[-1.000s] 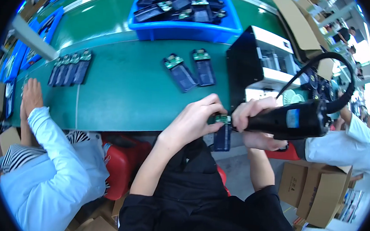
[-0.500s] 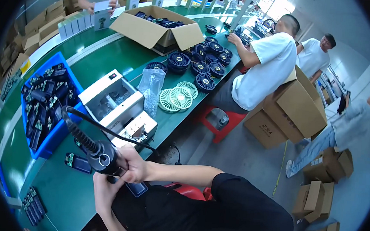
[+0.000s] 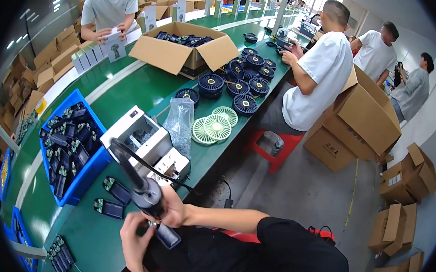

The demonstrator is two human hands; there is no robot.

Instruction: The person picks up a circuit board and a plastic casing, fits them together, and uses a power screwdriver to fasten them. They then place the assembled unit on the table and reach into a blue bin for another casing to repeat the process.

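Note:
My right hand [image 3: 174, 207] is wrapped round a black electric screwdriver [image 3: 148, 196], whose cord rises from its upper end. Just below, my left hand [image 3: 134, 235] pinches a dark plastic handle casing [image 3: 168, 236] close against my body. The screwdriver's lower end reaches the casing's end near my left fingertips; its tip is hidden by my hands. On the green bench beside them lie two similar casings with green circuit boards, one [image 3: 109, 208] nearer and another [image 3: 117, 190] behind it. A white screw feeder box [image 3: 138, 130] stands just beyond.
A blue bin [image 3: 80, 189] full of casings stands at left, with a row of casings [image 3: 60, 256] nearer me. Past the feeder are a plastic bag [image 3: 179, 125], pale green grilles [image 3: 217, 127], black fan heads [image 3: 244, 104] and an open carton [image 3: 158, 56]. Co-workers sit and stand around.
The view has shifted, so the bench appears lower in the picture. The screwdriver has tilted and uncovers a second loose casing. More of the casing in my left hand shows.

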